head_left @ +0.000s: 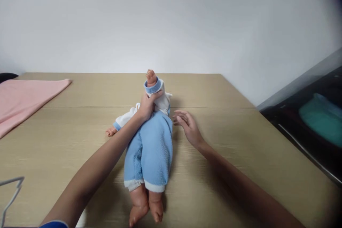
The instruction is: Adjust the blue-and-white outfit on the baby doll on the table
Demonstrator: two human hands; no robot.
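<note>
The left hand grips the doll (right hand just beside it).

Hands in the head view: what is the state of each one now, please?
Left hand: closed, holding the doll by its raised sleeve.
Right hand: open, fingers slightly bent, holding nothing, beside the doll.

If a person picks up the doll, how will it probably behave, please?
The doll would probably not slip easily, as its blue trousers look fuzzy. The bare feet look smooth and moulded, so they likely keep their shape. Rolling seems unlikely: one arm is spread sideways.
</note>
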